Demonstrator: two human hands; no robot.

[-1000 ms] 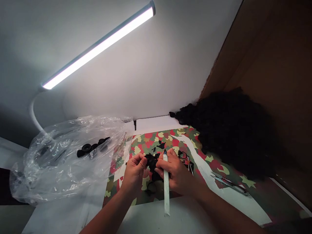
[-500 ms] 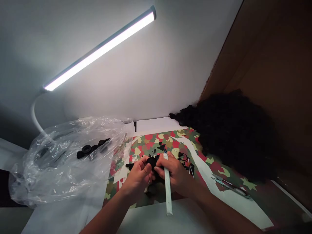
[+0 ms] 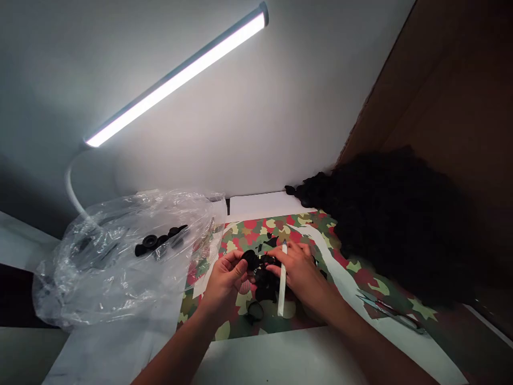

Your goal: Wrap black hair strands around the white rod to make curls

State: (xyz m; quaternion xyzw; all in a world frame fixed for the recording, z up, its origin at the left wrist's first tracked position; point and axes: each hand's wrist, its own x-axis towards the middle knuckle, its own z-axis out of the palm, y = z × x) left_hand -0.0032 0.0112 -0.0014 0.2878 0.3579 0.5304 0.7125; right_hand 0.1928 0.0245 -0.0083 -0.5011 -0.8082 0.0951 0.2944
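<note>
Between the thumb and fingers of my left hand (image 3: 226, 280) is a black round cup-like part (image 3: 250, 260), its rounded rim turned up. My right hand (image 3: 298, 267) is just right of it, with a white stick-shaped tool (image 3: 282, 286) held between the fingers. The tool's far tip is dark; its long end points toward me. My right thumb and index finger are by black scraps (image 3: 265, 262), and I cannot tell whether they pinch one. Below the hands lie more black pieces (image 3: 266, 286) and a black ring-like piece (image 3: 255, 311).
A camouflage-patterned sheet (image 3: 228, 331) covers the work surface. On the left, a clear plastic bag (image 3: 100, 289) has several black round parts (image 3: 150, 242) on or in it. A large black heap (image 3: 401, 224) and scissors (image 3: 390, 311) are at right. A lit lamp (image 3: 180, 77) hangs above.
My right hand has drawn away to the right from the black part, and the tool has swung to a shorter-looking angle. More black pieces show between the hands. The view has shifted slightly.
</note>
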